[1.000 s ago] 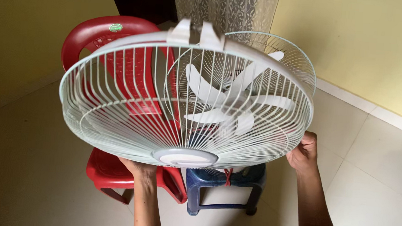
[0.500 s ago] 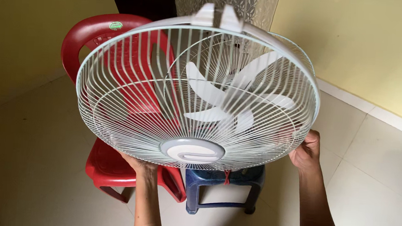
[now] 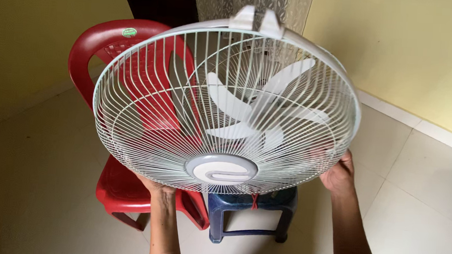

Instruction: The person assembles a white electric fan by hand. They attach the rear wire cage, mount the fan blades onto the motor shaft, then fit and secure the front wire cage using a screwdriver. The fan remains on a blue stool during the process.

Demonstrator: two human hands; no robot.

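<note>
We hold the round white wire fan guard (image 3: pixel 227 111) with both hands clamped on its lower rim: left hand (image 3: pixel 154 184), right hand (image 3: pixel 338 173). Over the last second the guard has tilted up toward us above the red plastic chair (image 3: pixel 123 188) and blue plastic stool (image 3: pixel 252 217), so the white blades (image 3: pixel 253 110) behind it now show squarely.

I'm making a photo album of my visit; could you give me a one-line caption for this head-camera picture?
Left hand and right hand hold a white fan guard over a red chair and blue stool.
</note>
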